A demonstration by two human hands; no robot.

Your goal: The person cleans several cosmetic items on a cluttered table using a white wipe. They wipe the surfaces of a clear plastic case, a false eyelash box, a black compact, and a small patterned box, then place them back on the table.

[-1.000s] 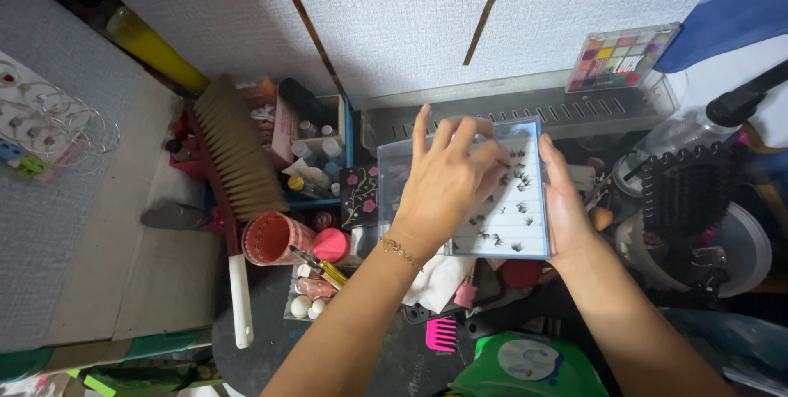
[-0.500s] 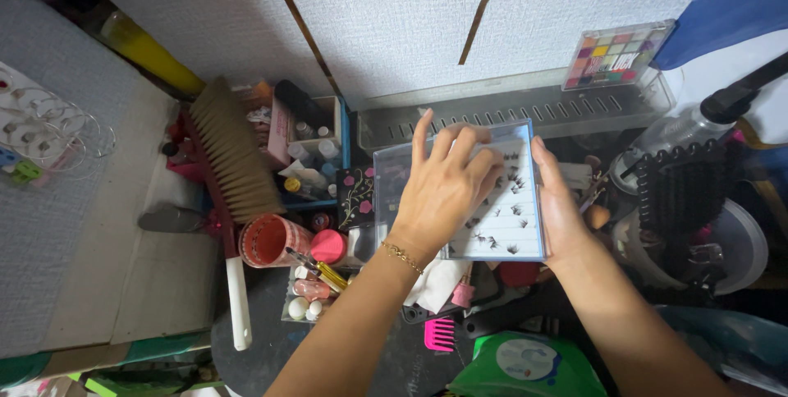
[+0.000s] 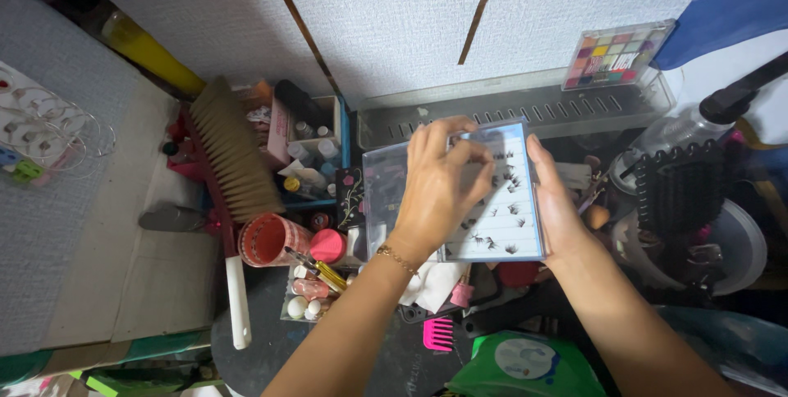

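Observation:
A clear flat plastic case of false lash clusters (image 3: 509,216), with white strips inside, sits between my hands at the middle. My right hand (image 3: 558,208) grips its right edge and holds it up. Lying across the case, my left hand (image 3: 439,188) has its fingers curled and pinched together over the upper rows of lashes. What the fingertips pinch is hidden. A thin gold bracelet is on my left wrist.
A long-bristled hand brush (image 3: 234,167) with a white handle lies at left. Beside it are an orange cup (image 3: 267,238), small bottles, a pink comb (image 3: 440,334), a colourful eyeshadow palette (image 3: 617,54) on a clear tray, a black hairbrush (image 3: 681,192) and a green pouch (image 3: 525,364).
My left fingers, spread flat on the case before, have curled into a pinch over the upper lash rows. The case has tilted slightly and shifted a little left.

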